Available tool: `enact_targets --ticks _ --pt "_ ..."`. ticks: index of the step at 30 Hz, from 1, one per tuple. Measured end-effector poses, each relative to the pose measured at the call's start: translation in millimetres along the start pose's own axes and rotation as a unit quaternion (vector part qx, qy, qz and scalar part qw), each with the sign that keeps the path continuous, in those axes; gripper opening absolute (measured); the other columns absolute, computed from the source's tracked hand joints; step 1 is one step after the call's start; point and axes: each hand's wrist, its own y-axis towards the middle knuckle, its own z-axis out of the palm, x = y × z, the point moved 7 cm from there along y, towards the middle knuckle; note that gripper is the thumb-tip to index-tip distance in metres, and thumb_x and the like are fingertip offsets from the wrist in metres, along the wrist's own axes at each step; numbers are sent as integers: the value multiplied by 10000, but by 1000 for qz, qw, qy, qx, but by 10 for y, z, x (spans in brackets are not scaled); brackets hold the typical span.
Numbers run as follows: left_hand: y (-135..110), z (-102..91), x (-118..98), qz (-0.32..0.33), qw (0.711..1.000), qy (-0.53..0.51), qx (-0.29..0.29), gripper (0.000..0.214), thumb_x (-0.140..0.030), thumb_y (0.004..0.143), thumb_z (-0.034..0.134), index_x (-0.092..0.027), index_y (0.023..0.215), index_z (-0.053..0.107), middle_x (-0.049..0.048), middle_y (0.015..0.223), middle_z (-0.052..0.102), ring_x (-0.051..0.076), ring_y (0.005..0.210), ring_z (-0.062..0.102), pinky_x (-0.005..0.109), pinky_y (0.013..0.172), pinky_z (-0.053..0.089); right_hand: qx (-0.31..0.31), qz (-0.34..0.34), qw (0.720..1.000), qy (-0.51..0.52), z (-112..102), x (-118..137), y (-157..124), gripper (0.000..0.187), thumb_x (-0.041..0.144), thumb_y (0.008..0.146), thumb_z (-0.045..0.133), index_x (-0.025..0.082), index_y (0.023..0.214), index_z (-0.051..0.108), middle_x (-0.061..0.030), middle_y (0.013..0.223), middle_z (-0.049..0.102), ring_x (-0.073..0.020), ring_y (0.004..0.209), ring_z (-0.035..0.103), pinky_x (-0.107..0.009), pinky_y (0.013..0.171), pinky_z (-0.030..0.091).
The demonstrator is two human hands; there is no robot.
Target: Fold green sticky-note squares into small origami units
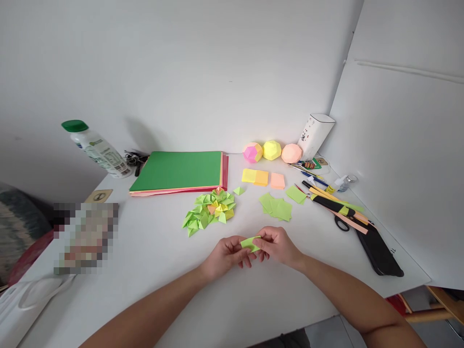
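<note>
A light green piece of paper, seemingly folded into a narrow strip, is held in the air between both hands. My left hand pinches its left end between thumb and fingers. On its right end, my right hand is closed with the thumb on top. Beyond the hands lies a heap of folded paper pieces, mostly green with a few yellow and orange ones. One single folded green piece rests apart from it. Flat green paper squares overlap just past my right hand, with another green stack beside them.
Three paper balls stand by the wall, behind yellow and orange notes. Coloured sheets are stacked at back left, near a white bottle. At right lie a utility knife, scissors and a black case.
</note>
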Motion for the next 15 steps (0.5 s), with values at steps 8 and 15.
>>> enact_targets --ticks 8,15 --pt "-2 14 -3 -51 998 7 44 264 -375 753 627 -121 685 619 37 599 650 112 465 573 241 485 466 -18 -33 999 -27 13 86 -43 250 383 774 601 138 722 604 0 555 580 -119 458 569 -220 420 450" --pt "-13 21 10 -48 999 1 -2 244 -372 712 656 -129 688 639 7 537 602 106 475 523 241 488 463 -23 -68 997 -37 10 93 -48 244 377 785 593 140 729 603 -3 558 593 -114 453 567 -216 421 443"
